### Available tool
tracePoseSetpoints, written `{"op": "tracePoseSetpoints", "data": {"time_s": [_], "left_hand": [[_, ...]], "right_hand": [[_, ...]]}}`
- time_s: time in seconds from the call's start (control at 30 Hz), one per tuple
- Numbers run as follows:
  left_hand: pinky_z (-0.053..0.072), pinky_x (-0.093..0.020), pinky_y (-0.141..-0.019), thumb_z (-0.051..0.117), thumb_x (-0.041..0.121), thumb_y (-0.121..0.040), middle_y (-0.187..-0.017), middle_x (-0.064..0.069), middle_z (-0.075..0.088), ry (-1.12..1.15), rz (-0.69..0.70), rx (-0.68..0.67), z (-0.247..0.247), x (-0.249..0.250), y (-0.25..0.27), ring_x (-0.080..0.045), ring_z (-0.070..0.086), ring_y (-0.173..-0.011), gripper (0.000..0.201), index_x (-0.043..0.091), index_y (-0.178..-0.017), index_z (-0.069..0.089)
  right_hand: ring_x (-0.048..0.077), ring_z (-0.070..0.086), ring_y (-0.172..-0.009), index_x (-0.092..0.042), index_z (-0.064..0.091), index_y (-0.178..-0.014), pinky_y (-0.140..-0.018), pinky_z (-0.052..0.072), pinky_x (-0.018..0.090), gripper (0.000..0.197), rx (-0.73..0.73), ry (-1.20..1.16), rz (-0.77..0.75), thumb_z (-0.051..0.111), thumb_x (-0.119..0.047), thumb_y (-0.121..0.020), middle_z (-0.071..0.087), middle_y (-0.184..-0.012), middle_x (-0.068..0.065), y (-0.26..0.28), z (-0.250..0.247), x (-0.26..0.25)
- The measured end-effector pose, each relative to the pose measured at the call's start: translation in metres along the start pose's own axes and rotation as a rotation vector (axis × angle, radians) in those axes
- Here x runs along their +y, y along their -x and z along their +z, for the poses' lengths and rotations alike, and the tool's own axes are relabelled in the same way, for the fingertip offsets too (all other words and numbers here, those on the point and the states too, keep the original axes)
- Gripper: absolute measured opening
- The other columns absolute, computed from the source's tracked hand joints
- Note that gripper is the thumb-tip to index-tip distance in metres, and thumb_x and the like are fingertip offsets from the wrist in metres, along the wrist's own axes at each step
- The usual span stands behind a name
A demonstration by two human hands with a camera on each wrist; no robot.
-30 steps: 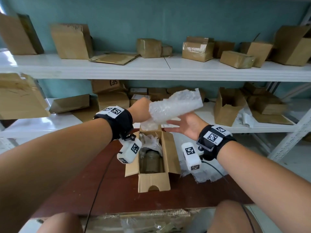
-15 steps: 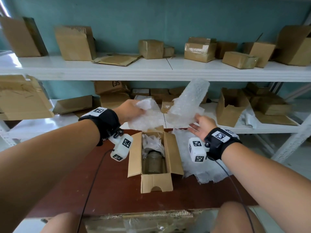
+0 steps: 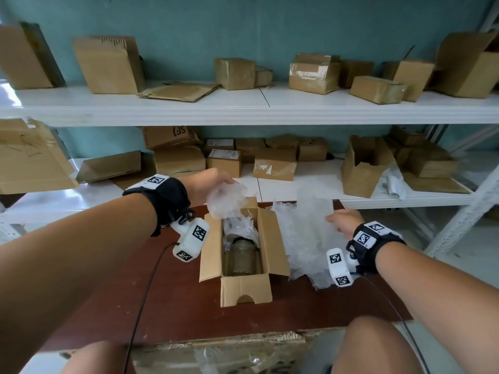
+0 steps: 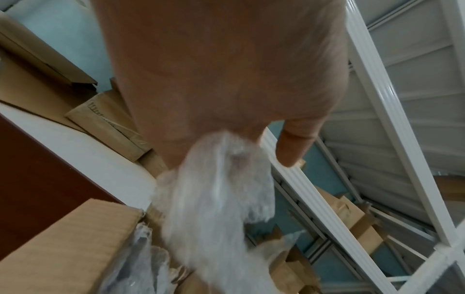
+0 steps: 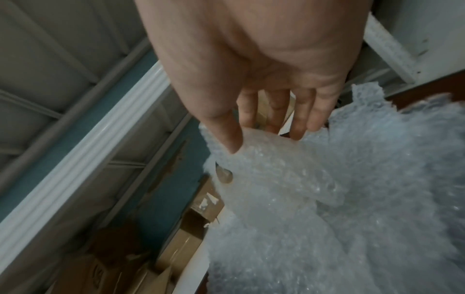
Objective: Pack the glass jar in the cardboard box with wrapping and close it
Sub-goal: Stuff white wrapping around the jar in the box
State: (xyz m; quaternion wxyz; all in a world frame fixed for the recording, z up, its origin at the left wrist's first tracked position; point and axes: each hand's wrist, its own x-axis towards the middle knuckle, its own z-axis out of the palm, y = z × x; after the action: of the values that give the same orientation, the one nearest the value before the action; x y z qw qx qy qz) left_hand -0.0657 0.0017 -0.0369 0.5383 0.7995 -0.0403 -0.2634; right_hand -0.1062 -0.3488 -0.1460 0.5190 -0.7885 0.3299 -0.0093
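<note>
The open cardboard box point(image 3: 237, 290) stands on the brown table point(image 3: 167, 314). The glass jar point(image 3: 241, 256) lies inside, with some crumpled bubble wrap at the box's far end. My left hand point(image 3: 221, 184) grips a wad of bubble wrap point(image 3: 226, 199) just above that far end; in the left wrist view this wad point(image 4: 214, 199) hangs from my left hand point(image 4: 239, 127) over the box flap point(image 4: 70, 248). To the right of the box, my right hand point(image 3: 330, 218) pinches the edge of a large bubble wrap sheet point(image 3: 307, 238), thumb in front and fingers point(image 5: 299, 127) behind the sheet point(image 5: 327, 199).
White shelves point(image 3: 243, 109) behind the table carry several cardboard boxes, some open. A black cable point(image 3: 145, 292) runs from my left wrist across the table. A torn cardboard edge point(image 3: 229, 344) lies at the table's near side, between my knees.
The bubble wrap I held up in both hands has come apart. My left hand has lowered one wad toward the box; my right hand has carried the larger sheet down to the right.
</note>
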Motion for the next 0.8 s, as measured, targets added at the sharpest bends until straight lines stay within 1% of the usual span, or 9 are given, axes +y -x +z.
{"op": "tracePoseSetpoints", "data": {"time_s": [0.07,0.13,0.2,0.27,0.37,0.5,0.57,0.67,0.8], "left_hand": [[0.046,-0.043,-0.101,0.040,0.010,-0.094,-0.122,-0.016,0.063,-0.066,0.011,-0.072,0.005,0.000,-0.002,-0.032,0.059,-0.113,0.037,0.001,-0.124,0.060],[0.039,-0.039,-0.110,0.038,-0.005,-0.091,-0.130,-0.002,0.061,-0.349,0.106,-0.028,0.008,0.000,-0.008,-0.023,0.053,-0.124,0.047,0.014,-0.123,0.066],[0.038,-0.034,-0.110,0.043,-0.011,-0.084,-0.132,0.009,0.058,-0.595,0.197,0.015,0.012,0.002,-0.007,-0.013,0.050,-0.123,0.060,0.028,-0.122,0.068],[0.049,-0.032,-0.100,0.053,-0.010,-0.079,-0.121,0.011,0.063,-0.704,0.279,-0.013,0.016,0.001,-0.005,-0.012,0.058,-0.111,0.061,0.034,-0.118,0.069],[0.059,-0.030,-0.076,0.067,-0.002,-0.079,-0.098,0.009,0.066,-0.765,0.292,-0.046,0.027,0.003,0.001,-0.015,0.066,-0.087,0.041,0.028,-0.108,0.072],[0.049,-0.028,-0.080,0.076,0.020,-0.078,-0.096,0.007,0.064,-1.073,0.318,-0.022,0.041,-0.002,0.004,-0.014,0.058,-0.090,0.024,0.024,-0.101,0.070],[0.046,-0.025,-0.075,0.075,0.019,-0.079,-0.093,0.007,0.060,-1.138,0.309,-0.034,0.047,-0.009,0.005,-0.015,0.055,-0.089,0.021,0.024,-0.098,0.067],[0.042,-0.023,-0.072,0.072,0.016,-0.078,-0.094,0.008,0.057,-1.226,0.304,-0.109,0.060,-0.024,0.006,-0.014,0.053,-0.089,0.024,0.029,-0.097,0.064],[0.057,-0.031,-0.080,0.071,0.022,-0.082,-0.105,0.001,0.068,-1.232,0.191,-0.388,0.075,-0.041,0.002,-0.016,0.066,-0.090,0.030,0.023,-0.111,0.066]], "right_hand": [[0.026,0.060,-0.104,-0.011,0.066,-0.116,-0.091,0.047,0.035,0.038,-0.055,0.020,-0.054,0.073,-0.030,-0.084,0.064,-0.115,0.006,0.012,-0.001,-0.013],[0.027,0.061,-0.095,-0.015,0.069,-0.095,-0.091,0.050,0.038,0.029,0.000,0.082,-0.140,0.070,-0.041,-0.082,0.067,-0.102,0.005,0.024,0.001,-0.029],[0.030,0.063,-0.090,-0.018,0.066,-0.076,-0.088,0.052,0.040,0.025,0.128,0.170,-0.254,0.065,-0.042,-0.083,0.069,-0.090,0.005,0.037,0.004,-0.046],[0.028,0.064,-0.090,-0.021,0.064,-0.071,-0.087,0.053,0.042,0.019,0.140,0.161,-0.360,0.063,-0.035,-0.082,0.071,-0.088,0.001,0.047,0.013,-0.059],[0.020,0.063,-0.093,-0.024,0.070,-0.089,-0.088,0.055,0.043,0.007,-0.148,0.143,-0.471,0.063,-0.025,-0.088,0.068,-0.095,-0.004,0.066,0.034,-0.072],[0.018,0.053,-0.117,-0.019,0.059,-0.131,-0.096,0.046,0.033,0.043,-0.526,0.425,-0.522,0.068,-0.018,-0.088,0.056,-0.132,-0.001,0.087,0.065,-0.077],[0.020,0.044,-0.131,-0.021,0.052,-0.139,-0.101,0.038,0.030,0.058,-0.607,0.550,-0.530,0.071,-0.012,-0.085,0.048,-0.144,0.000,0.090,0.076,-0.074],[0.022,0.040,-0.136,-0.023,0.051,-0.139,-0.100,0.037,0.028,0.061,-0.668,0.586,-0.515,0.069,-0.002,-0.084,0.045,-0.146,0.002,0.086,0.084,-0.069],[0.022,0.039,-0.138,-0.020,0.049,-0.142,-0.104,0.039,0.029,0.067,-0.676,0.600,-0.521,0.071,0.000,-0.083,0.045,-0.147,0.002,0.082,0.087,-0.064]]}}
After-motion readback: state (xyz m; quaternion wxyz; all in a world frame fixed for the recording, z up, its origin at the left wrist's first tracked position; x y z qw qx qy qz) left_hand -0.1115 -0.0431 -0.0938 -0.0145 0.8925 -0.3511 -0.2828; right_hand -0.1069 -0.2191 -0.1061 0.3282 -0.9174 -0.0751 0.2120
